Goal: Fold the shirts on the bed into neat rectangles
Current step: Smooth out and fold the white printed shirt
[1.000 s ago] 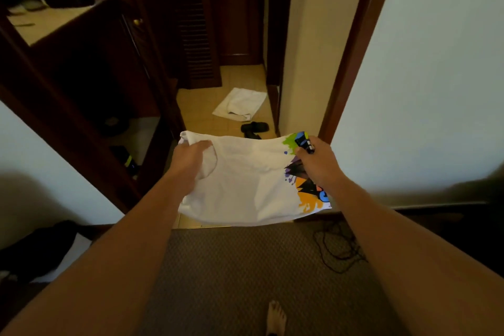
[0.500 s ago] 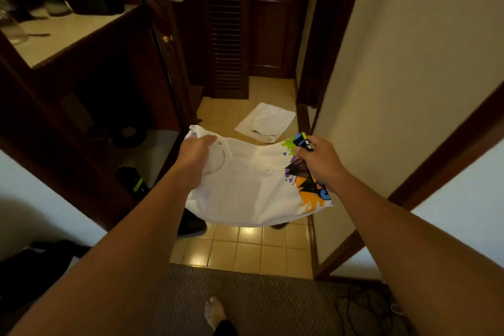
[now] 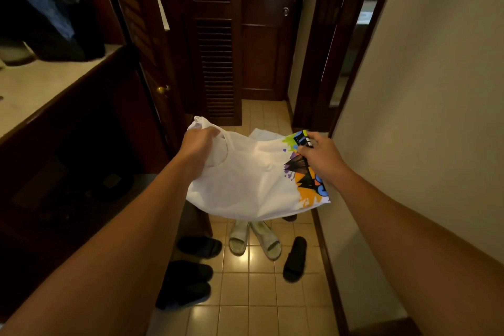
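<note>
Person is holding a white shirt [image 3: 245, 180] out in front at arm's length, up in the air over a tiled floor [image 3: 245, 316]. Left hand [image 3: 197, 144] is gripping the shirt's top left edge by the neck opening, fingers curled round a bunch of fabric. Right hand [image 3: 321, 157] is pinching the top right edge, thumb & fingers closed on the part w/ the colourful print [image 3: 305, 177] (green, orange, blue, black). Fabric is sagging between the two hands, bottom hem hanging in a curve.

Rel. to the shirt: directly below it a pair of pale sandals [image 3: 255, 239] is lying on the tiles; a lone black slide [image 3: 296, 258] is lying below & to the right; more black slides [image 3: 191, 270] are sitting below & to the left. Behind it a dark louvred door [image 3: 215, 43] is standing. Left of it a dark wood counter w/ pale top [image 3: 41, 82] is showing; right of it a cream wall [image 3: 425, 90].
</note>
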Demonstrator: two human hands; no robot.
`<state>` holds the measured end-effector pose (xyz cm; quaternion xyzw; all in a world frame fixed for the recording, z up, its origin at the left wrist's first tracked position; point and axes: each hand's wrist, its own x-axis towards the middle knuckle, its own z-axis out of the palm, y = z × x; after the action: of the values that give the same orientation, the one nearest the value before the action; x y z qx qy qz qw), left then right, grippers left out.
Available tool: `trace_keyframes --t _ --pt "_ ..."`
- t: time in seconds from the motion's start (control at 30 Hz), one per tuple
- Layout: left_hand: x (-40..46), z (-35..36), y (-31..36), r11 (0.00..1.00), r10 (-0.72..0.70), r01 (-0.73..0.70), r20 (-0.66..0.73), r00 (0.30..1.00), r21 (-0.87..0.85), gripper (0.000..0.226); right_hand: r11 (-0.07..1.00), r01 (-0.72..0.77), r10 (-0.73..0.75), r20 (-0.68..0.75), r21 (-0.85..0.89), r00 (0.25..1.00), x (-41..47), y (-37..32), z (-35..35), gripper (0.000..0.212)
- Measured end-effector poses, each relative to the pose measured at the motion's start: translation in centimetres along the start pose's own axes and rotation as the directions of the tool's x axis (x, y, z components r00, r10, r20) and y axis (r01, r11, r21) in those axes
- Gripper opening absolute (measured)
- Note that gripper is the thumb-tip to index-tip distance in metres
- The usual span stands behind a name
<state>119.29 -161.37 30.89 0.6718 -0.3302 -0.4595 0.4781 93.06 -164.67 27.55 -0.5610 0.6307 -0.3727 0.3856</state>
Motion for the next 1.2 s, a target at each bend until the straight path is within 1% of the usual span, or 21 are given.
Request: trace_keyframes --t 0.07,0.17,0.23,0.37,0.47,0.57,0.63,0.73,0.8,0.87,0.9,0.93,1.0,1.1,1.2 --pt "2.7 0.3 1.1 1.000 0.001 -0.001 0.008 1.000 -0.010 0.035 0.999 0.011 -0.011 -0.010 -0.040 1.000 2.6 -0.7 0.7 0.044" --pt "7.1 1.7 2.3 1.000 0.010 -0.010 0.017 1.000 -0.018 0.038 0.997 0.028 -0.029 -0.021 -0.078 0.999 7.1 -0.9 1.4 0.040" --pt "10.2 2.9 3.3 1.000 0.017 -0.017 0.004 1.000 -0.016 0.037 0.997 0.031 -0.033 -0.033 -0.068 0.999 10.4 -1.0 1.8 0.040" --pt "16.8 6.0 5.2 1.000 0.017 -0.017 0.011 1.000 0.023 0.047 0.998 0.034 -0.037 -0.051 -0.056 0.998 17.9 -0.8 2.3 0.040" --pt "22.3 8.6 6.9 0.999 0.010 -0.011 0.023 1.000 0.030 0.043 0.998 0.020 -0.022 -0.047 -0.055 0.999 23.8 -0.8 2.1 0.041" --pt "26.9 11.0 9.0 0.999 -0.014 0.014 0.003 1.000 0.029 0.036 0.996 0.007 -0.009 -0.030 -0.084 1.000 29.3 -1.2 1.6 0.041" --pt "29.7 12.2 10.4 0.999 0.008 -0.008 -0.013 1.000 0.036 0.033 0.995 0.021 -0.025 -0.034 -0.097 0.999 32.7 -1.8 1.4 0.040" --pt "34.2 13.6 11.7 0.997 0.020 -0.016 -0.055 0.998 0.078 0.042 0.991 0.051 -0.057 -0.045 -0.120 0.997 37.0 -2.9 1.5 0.039" --pt "37.6 14.7 12.4 0.995 0.003 0.007 -0.105 0.994 0.095 0.042 0.993 0.030 -0.034 -0.034 -0.110 0.999 39.6 -3.5 1.6 0.035" --pt "40.0 16.0 13.6 0.995 -0.026 0.041 -0.158 0.987 0.093 0.051 0.994 0.010 -0.013 -0.020 -0.109 1.000 42.6 -3.8 1.7 0.033" --pt "41.4 16.7 14.2 0.995 -0.026 0.043 -0.179 0.984 0.090 0.053 0.994 0.005 -0.007 -0.019 -0.111 1.000 44.3 -3.9 1.8 0.032" --pt "42.8 17.4 14.7 0.995 -0.015 0.035 -0.192 0.981 0.097 0.049 0.993 0.008 -0.010 -0.023 -0.115 1.000 45.9 -4.0 1.8 0.032" --pt "46.0 18.9 15.4 0.994 -0.016 0.038 -0.198 0.980 0.106 0.045 0.994 0.013 -0.016 -0.031 -0.110 0.999 49.4 -4.2 2.0 0.029" --pt "51.3 20.9 16.5 0.993 -0.021 0.042 -0.181 0.983 0.111 0.050 0.996 -0.003 -0.002 -0.057 -0.085 0.998 54.8 -4.1 2.9 0.024" --pt "57.2 22.2 17.7 0.991 -0.018 0.039 -0.164 0.986 0.128 0.050 0.996 -0.029 0.023 -0.076 -0.082 0.997 60.7 -3.8 4.4 0.027"
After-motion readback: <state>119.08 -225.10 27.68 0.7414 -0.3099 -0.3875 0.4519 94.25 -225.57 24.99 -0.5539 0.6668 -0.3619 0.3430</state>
